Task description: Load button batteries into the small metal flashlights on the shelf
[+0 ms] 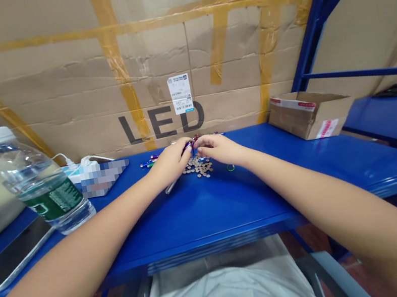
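Both hands meet over the blue shelf (201, 209), just beyond its middle. My left hand (173, 161) is closed around a small blue-purple piece (187, 146), and a thin silver rod (172, 186) sticks out below it. Close beside it, my right hand (217, 148) has its fingers bent, the tips near the same piece; whether they pinch anything is too small to tell. Small round metal discs (199, 167) lie scattered beneath the hands. Colourful pen-like tubes (147, 164) lie left of my left hand. A green ring (230, 167) rests below my right hand.
At the left stand a water bottle (49, 187) and a white power strip (82, 173), with a phone (13, 255) lying flat. An open cardboard box (307, 114) is at the right. A large cardboard panel (154, 74) and blue posts (318, 20) bound the back.
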Motion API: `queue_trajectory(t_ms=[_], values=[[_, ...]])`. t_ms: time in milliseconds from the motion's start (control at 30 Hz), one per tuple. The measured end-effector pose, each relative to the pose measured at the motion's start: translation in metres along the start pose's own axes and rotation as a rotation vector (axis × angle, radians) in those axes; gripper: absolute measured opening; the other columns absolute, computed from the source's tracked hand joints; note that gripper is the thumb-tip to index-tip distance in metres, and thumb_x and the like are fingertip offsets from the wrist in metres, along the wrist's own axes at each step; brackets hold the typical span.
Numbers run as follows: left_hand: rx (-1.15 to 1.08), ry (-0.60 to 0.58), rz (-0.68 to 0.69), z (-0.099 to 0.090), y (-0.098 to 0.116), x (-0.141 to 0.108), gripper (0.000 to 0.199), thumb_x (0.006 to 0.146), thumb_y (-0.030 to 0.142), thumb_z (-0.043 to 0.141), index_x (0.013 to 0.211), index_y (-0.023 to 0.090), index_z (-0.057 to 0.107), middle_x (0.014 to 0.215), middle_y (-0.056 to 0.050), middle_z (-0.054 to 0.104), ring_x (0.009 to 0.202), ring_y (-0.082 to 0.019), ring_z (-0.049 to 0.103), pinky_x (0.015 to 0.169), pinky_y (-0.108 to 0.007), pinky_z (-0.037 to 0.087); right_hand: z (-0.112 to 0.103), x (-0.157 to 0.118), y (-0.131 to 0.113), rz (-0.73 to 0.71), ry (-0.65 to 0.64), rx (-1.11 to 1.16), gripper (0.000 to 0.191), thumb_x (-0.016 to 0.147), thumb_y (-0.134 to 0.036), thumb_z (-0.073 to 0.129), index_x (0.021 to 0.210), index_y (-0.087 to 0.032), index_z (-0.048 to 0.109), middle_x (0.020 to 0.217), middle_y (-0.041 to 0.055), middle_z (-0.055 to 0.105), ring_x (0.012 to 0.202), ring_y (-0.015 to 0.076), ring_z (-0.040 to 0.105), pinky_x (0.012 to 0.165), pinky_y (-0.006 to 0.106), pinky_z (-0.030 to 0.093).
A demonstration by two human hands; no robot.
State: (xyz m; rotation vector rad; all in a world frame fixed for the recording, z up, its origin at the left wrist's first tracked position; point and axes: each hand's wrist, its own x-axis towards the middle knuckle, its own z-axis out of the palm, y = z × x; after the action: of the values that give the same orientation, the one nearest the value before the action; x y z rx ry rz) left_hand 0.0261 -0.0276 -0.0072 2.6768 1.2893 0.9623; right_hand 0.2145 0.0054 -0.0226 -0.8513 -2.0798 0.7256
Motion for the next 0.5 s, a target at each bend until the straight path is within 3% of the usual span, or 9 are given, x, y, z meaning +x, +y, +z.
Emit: queue_trajectory(t_ms=[100, 200, 300, 400, 500], values=[[-0.050, 0.017, -0.020, 0.0000, 0.0018, -0.0012, 0.030, 0.096, 0.028, 0.038, 0.117, 0.016, 0.054, 0.107, -0.010, 0.068, 0.096, -0.023, 0.064, 0.082, -0.036, 0.048, -0.0014, -0.0009, -0.0026, 0.003, 0.085, 0.022, 0.021, 0.083, -0.022, 0.059, 0.103, -0.017, 0.062, 0.094, 0.0057, 0.068, 0.081, 0.0156, 0.062, 0.072, 0.031, 0.051], [-0.068, 0.025, -0.046, 0.0007, 0.0046, -0.0029, 0.032, 0.092, 0.027, 0.048, 0.122, 0.017, 0.050, 0.106, -0.009, 0.069, 0.097, -0.023, 0.065, 0.082, -0.035, 0.048, -0.0015, -0.0020, -0.0048, -0.041, 0.055, 0.002, 0.024, 0.082, -0.029, 0.063, 0.103, -0.018, 0.062, 0.088, 0.0043, 0.068, 0.077, 0.0160, 0.060, 0.068, 0.030, 0.049], [-0.088, 0.018, -0.065, 0.0009, 0.0059, -0.0036, 0.028, 0.091, 0.029, 0.051, 0.117, 0.017, 0.053, 0.102, -0.008, 0.071, 0.094, -0.021, 0.066, 0.081, -0.033, 0.048, -0.0004, -0.0022, -0.0046, -0.049, 0.009, -0.007, 0.015, 0.084, -0.027, 0.057, 0.094, -0.018, 0.062, 0.079, 0.0026, 0.067, 0.072, 0.0154, 0.060, 0.064, 0.029, 0.047], [-0.076, 0.024, -0.050, -0.0001, 0.0049, -0.0029, 0.024, 0.093, 0.031, 0.047, 0.111, 0.018, 0.057, 0.106, -0.007, 0.070, 0.096, -0.021, 0.065, 0.082, -0.033, 0.047, -0.0002, -0.0016, -0.0034, -0.023, 0.078, -0.045, 0.021, 0.081, -0.020, 0.058, 0.101, -0.016, 0.060, 0.072, 0.0000, 0.064, 0.065, 0.0143, 0.058, 0.059, 0.028, 0.044], [-0.053, 0.024, -0.076, -0.0013, 0.0026, -0.0018, 0.024, 0.094, 0.031, 0.044, 0.109, 0.018, 0.058, 0.099, -0.006, 0.071, 0.091, -0.020, 0.065, 0.081, -0.033, 0.047, -0.0035, -0.0015, -0.0043, -0.035, 0.128, -0.137, 0.017, 0.079, -0.021, 0.061, 0.095, -0.016, 0.062, 0.069, -0.0008, 0.062, 0.062, 0.0131, 0.055, 0.057, 0.027, 0.041]])
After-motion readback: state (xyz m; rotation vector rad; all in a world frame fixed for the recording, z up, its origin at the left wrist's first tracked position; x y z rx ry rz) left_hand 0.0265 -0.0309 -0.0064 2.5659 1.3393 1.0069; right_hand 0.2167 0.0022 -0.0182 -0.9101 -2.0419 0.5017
